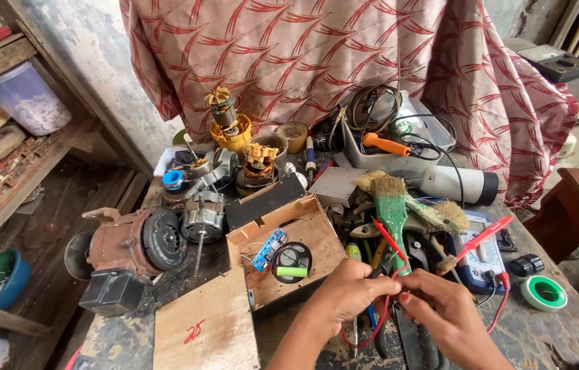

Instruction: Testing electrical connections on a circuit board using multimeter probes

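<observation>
- The left hand (pixel 348 294) is seen low in the frame, right of centre, reaching up from the bottom edge with the wrist bent and the fingers curled narrowly around a red wire (pixel 387 301).
- The right hand (pixel 440 308) is placed just beside it, touching it at the fingertips; the same red wire is pinched between its thumb and forefinger.
- The wire is looped below the hands and is run up to a red probe (pixel 485 236) lying across a blue meter (pixel 481 264) at the right of the frame.
- A green-handled brush (pixel 391 205) is laid just above the hands, among pliers and other tools.
- An open wooden box (pixel 289 250) is set at the centre, just left of the left hand, with a small blue board inside.
- A rusty motor (pixel 135 243) is stood at the left, near the table edge.
- A roll of green tape (pixel 543 293) is lain at the right; bare table is left around it.
</observation>
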